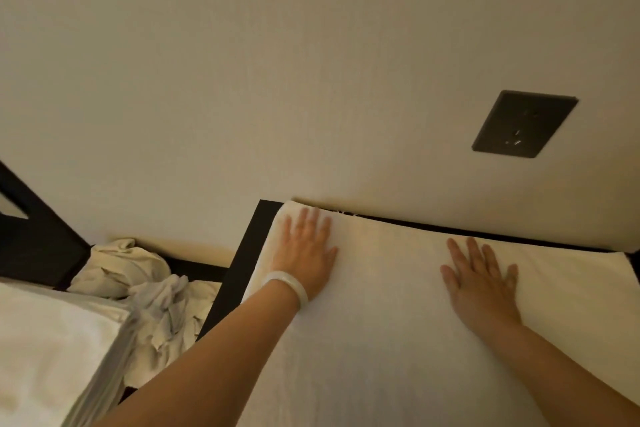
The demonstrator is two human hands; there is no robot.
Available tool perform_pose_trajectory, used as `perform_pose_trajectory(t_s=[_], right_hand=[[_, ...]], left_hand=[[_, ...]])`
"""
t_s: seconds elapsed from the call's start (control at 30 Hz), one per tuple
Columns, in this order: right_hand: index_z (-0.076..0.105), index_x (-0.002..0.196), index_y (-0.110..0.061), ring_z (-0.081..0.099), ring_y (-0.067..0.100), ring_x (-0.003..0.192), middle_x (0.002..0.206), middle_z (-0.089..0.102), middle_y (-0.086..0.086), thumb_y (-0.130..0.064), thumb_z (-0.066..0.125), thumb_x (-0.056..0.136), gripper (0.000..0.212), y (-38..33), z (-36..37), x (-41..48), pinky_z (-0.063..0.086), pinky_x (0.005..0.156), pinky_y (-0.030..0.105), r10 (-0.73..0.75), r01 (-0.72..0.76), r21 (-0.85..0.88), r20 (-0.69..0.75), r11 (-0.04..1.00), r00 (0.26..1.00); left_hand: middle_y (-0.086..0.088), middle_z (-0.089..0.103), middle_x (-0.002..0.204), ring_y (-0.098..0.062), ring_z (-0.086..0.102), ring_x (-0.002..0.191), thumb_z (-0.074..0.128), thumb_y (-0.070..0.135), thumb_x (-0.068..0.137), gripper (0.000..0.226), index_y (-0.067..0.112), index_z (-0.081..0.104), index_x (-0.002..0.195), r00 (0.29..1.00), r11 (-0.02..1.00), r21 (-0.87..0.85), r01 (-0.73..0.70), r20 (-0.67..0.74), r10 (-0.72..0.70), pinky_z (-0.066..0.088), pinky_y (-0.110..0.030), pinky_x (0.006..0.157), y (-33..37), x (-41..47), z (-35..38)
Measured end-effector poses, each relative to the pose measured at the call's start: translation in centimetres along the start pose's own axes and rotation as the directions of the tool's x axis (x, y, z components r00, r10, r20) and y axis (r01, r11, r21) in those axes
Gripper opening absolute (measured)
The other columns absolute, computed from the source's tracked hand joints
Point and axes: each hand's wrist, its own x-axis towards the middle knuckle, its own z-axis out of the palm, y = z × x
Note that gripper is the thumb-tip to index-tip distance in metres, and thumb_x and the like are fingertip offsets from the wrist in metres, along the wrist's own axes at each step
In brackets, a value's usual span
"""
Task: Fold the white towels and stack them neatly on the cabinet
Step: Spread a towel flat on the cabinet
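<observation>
One white pillow [45, 340] lay far left, crumpled towels [131, 270] heaped just beside it. Next I saw the dark cabinet [244, 253] with a white towel [381, 340] spread over its top. Both hands pressed flat on it, fingers straight: left hand [306, 256] near its left end, right hand [481, 291] well apart. A dark socket plate [523, 123] sat on the wall above.
</observation>
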Motion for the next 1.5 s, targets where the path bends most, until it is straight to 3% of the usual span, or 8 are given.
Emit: perform_pose_trajectory(t_s=[0.07,0.23,0.43,0.67,0.97,1.13,1.3,1.5], right_hand=[[0.001,0.157,-0.037,-0.008,0.024,0.152,0.166,-0.005,-0.002,-0.050,0.017,0.103,0.058,-1.8,-0.6,0.0,-0.005,0.119,0.059,-0.050,0.049,-0.022,-0.030,0.999,0.998],[0.002,0.156,-0.037,-0.007,0.010,0.151,0.166,-0.006,-0.010,-0.053,0.015,0.102,0.058,-5.7,0.4,-0.6,-0.008,0.119,0.056,-0.312,0.311,-0.013,-0.019,0.950,0.950],[0.005,0.159,-0.026,-0.007,0.027,0.152,0.166,-0.003,0.002,-0.059,0.010,0.099,0.068,1.9,-0.5,-1.0,-0.006,0.119,0.060,0.101,-0.101,-0.013,-0.016,0.995,0.995],[-0.009,0.154,-0.037,-0.013,0.009,0.150,0.163,-0.012,-0.011,-0.049,0.018,0.104,0.058,1.5,1.8,-7.4,-0.015,0.121,0.040,-0.364,0.364,-0.023,-0.021,0.931,0.931],[-0.009,0.151,-0.052,-0.012,0.020,0.151,0.164,-0.012,-0.012,-0.075,0.000,0.085,0.071,16.2,0.8,-9.4,0.000,0.115,0.067,0.338,-0.338,-0.014,0.012,0.941,0.941],[-0.006,0.153,-0.048,-0.013,0.026,0.151,0.165,-0.011,-0.008,-0.075,0.009,0.090,0.070,16.1,-0.2,-9.9,0.000,0.111,0.073,0.341,-0.343,0.041,0.056,0.938,0.938],[-0.007,0.155,-0.042,-0.016,0.012,0.150,0.164,-0.013,-0.012,-0.070,-0.011,0.087,0.073,13.7,2.3,-13.0,-0.013,0.117,0.057,-0.003,0.003,0.013,-0.012,1.000,1.000],[-0.004,0.156,-0.037,-0.005,0.023,0.152,0.166,-0.007,-0.008,-0.066,0.001,0.092,0.071,20.4,1.1,-12.6,0.008,0.117,0.064,0.387,-0.387,0.007,0.007,0.922,0.922]], left_hand=[[0.000,-0.007,0.166,-0.024,-0.010,0.152,0.012,0.054,0.102,0.062,0.029,-0.004,0.157,0.988,0.991,-0.040,-0.130,0.079,0.133,-0.007,-0.055,0.119,1.8,0.3,0.7],[0.008,-0.019,0.163,-0.023,-0.016,0.151,0.003,0.069,0.093,0.071,0.038,-0.012,0.154,0.982,0.992,-0.010,0.123,0.144,-0.121,-0.003,-0.069,0.113,-0.9,1.9,1.7],[-0.001,-0.018,0.164,-0.032,-0.016,0.150,0.001,0.061,0.097,0.071,0.024,-0.013,0.156,0.954,0.963,-0.033,0.269,0.150,-0.261,-0.002,-0.065,0.116,-1.1,0.7,0.0],[0.005,-0.023,0.162,-0.027,-0.024,0.148,-0.003,0.063,0.093,0.065,0.041,-0.015,0.153,0.976,0.982,-0.083,-0.167,0.127,0.177,-0.013,-0.067,0.110,10.3,-8.6,2.0],[0.007,-0.023,0.162,-0.020,-0.020,0.149,0.004,0.056,0.098,0.061,0.040,-0.023,0.150,0.989,0.997,-0.065,0.027,0.147,-0.018,-0.006,-0.063,0.116,8.9,-7.9,1.8],[0.005,-0.023,0.162,-0.026,-0.018,0.150,0.001,0.058,0.097,0.063,0.036,-0.019,0.152,0.981,0.986,-0.134,0.103,0.176,-0.079,-0.003,-0.065,0.116,11.1,-9.1,0.6],[0.012,-0.028,0.156,-0.020,-0.025,0.146,-0.018,0.065,0.079,0.071,0.042,-0.024,0.146,0.970,0.982,-0.104,-0.158,0.168,0.173,-0.008,-0.067,0.113,15.4,-13.1,1.0],[0.010,-0.026,0.161,-0.018,-0.020,0.149,0.004,0.062,0.097,0.064,0.041,-0.022,0.151,0.927,0.946,-0.050,0.320,0.221,-0.302,-0.001,-0.069,0.113,6.0,-12.8,0.9]])
